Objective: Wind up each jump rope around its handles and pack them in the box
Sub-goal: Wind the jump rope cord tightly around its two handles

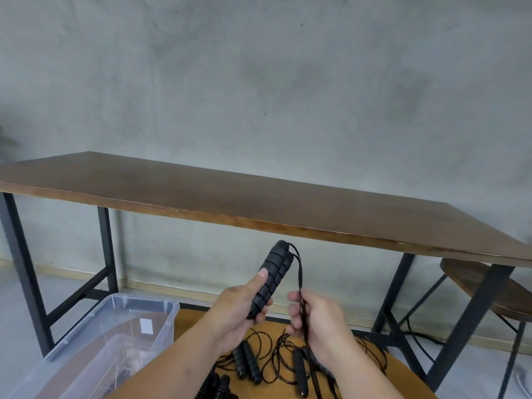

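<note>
My left hand [236,312] grips a pair of black jump rope handles [272,276], held upright with thin black cord wound round them in several turns. From the handles' top the cord [299,272] loops down into my right hand [319,321], which pinches it just right of the handles. More black handles [247,361] and loose cords [280,352] lie below my hands on a low wooden surface [190,321]. A clear plastic box [121,318] stands at the lower left; dark shapes show through its wall.
A long brown table [259,203] on black metal legs spans the view in front of a grey wall. A round wooden stool [472,277] stands under its right end. Grey floor lies to the left of the box.
</note>
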A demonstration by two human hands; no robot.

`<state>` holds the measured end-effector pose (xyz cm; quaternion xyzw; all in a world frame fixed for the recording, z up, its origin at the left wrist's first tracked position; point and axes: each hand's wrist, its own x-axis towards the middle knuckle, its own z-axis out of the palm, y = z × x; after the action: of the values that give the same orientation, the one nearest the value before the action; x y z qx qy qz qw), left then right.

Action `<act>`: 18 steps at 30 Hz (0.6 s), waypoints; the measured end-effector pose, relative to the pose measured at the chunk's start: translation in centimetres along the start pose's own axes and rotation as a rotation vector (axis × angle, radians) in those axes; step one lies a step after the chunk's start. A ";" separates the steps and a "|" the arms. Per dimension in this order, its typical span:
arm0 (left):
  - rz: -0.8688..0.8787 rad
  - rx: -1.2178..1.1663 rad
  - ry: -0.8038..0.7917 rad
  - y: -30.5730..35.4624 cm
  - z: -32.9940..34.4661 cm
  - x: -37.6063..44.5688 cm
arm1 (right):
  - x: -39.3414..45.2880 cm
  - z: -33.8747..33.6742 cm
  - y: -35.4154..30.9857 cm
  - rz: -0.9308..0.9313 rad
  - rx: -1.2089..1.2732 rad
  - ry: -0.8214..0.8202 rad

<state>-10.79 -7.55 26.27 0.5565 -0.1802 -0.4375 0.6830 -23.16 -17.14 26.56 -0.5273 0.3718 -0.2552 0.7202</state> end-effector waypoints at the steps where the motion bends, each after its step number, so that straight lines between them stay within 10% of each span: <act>1: 0.021 0.008 0.008 -0.1 0.4 0.1 | -0.5 0.5 0.2 0.040 0.049 -0.050; 18: -0.127 -0.259 -0.066 -1.1 2.5 1.7 | -1.3 1.5 2.4 0.202 -0.208 -0.199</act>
<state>-12.11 -10.45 25.64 0.4592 -0.1093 -0.5175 0.7137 -22.82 -14.58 24.85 -0.5816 0.3741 -0.0879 0.7170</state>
